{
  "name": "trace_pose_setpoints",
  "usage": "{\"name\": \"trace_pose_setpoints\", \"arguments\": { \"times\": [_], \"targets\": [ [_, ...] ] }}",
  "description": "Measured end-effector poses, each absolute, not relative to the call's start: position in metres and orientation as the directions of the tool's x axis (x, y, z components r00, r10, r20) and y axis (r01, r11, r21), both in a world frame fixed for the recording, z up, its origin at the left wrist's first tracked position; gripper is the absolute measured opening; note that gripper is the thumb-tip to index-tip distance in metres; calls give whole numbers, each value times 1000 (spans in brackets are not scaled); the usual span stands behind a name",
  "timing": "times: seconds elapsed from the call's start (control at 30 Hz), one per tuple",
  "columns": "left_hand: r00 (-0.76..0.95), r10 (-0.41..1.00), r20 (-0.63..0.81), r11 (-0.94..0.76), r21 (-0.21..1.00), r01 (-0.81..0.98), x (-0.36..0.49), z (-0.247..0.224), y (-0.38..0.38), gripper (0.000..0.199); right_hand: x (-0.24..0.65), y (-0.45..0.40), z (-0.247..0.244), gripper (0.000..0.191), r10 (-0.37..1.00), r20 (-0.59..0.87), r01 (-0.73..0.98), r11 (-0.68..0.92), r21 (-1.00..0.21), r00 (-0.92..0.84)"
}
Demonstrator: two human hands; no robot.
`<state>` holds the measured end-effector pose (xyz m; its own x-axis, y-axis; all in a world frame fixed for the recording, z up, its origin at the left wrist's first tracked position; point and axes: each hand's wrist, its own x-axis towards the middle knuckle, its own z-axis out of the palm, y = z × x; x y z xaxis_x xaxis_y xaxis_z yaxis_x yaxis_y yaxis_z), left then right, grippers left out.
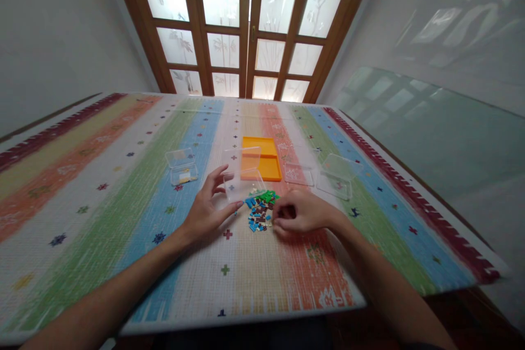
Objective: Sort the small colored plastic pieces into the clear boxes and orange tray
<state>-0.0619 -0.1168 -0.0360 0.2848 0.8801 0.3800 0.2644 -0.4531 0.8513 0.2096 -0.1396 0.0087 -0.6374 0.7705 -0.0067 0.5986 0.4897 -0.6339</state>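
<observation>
A pile of small blue, green and brown pieces point(259, 212) lies on the striped cloth between my hands. My left hand point(210, 205) is at the pile's left, thumb and fingers spread around the near left side of a clear lidded box point(250, 183); whether it touches the box is unclear. A few pale pieces show inside that box. At the pile's right edge, my right hand point(297, 210) is closed, its thumb and index finger pinched low over the cloth. Whatever sits between those fingertips is too small to make out.
An orange open case point(262, 168) stands behind the pile. To the left is a clear box point(182, 175) with yellowish pieces. Clear containers point(299, 174) point(336, 183) stand at the right. A glass panel leans beyond the table's right edge.
</observation>
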Motion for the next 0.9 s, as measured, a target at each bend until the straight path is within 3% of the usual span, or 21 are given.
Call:
{"name": "trace_pose_setpoints", "arguments": {
  "times": [0.1, 0.23, 0.43, 0.73, 0.9],
  "targets": [
    [275, 887, 371, -442, 856, 267, -63, -34, -117, 80, 203, -141, 9, 7, 752, -146, 688, 484, -541, -643],
    [292, 880, 375, -451, 852, 267, -62, -32, -118, 78, 196, -142, 8, 9, 743, -160, 708, 516, -482, -650],
    [298, 881, 368, -446, 856, 261, -61, -32, -118, 78, 198, -143, 9, 15, 746, -134, 692, 515, -506, -653],
    [317, 873, 371, -452, 859, 239, -63, -35, -116, 78, 195, -140, 3, 9, 699, -144, 645, 535, -545, -701],
    [327, 866, 378, -460, 858, 227, -63, -35, -116, 77, 201, -138, 2, 10, 693, -49, 567, 544, -619, -719]
  ]
}}
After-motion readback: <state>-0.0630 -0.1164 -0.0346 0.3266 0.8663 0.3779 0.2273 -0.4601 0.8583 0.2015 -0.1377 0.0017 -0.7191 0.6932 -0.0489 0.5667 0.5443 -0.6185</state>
